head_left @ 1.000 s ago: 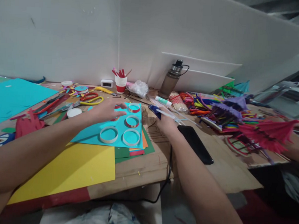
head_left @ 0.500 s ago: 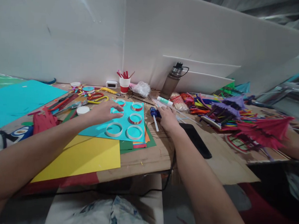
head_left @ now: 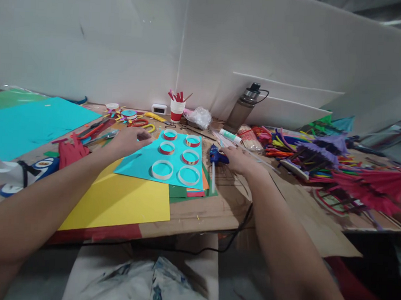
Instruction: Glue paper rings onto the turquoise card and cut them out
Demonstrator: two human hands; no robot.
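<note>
Several paper rings stand on a blue sheet (head_left: pixel 139 162); the front two, such as this white ring (head_left: pixel 189 175), are plain, and those behind have red bands, like this red-banded ring (head_left: pixel 190 157). My left hand (head_left: pixel 128 142) hovers at the sheet's left edge, fingers apart and holding nothing. On the right, my right hand (head_left: pixel 238 158) touches the back of a blue glue gun (head_left: pixel 216 156), which lies on the cardboard with a glue stick pointing toward me. Whether its fingers grip the gun is hard to make out.
A yellow sheet (head_left: pixel 127 202) lies in front. Behind are scissors (head_left: pixel 149 127), a paper cup (head_left: pixel 177 110), a bottle (head_left: pixel 241 108) and a glue tube (head_left: pixel 230 136). Paper umbrellas (head_left: pixel 373 186) lie right; a black cable (head_left: pixel 240 228) hangs over the front edge.
The view has shifted, moving the scene. My left hand has drawn back left from the rings, uncovering the left ones. My right hand is at the glue gun, now turned slightly; my forearm covers the phone.
</note>
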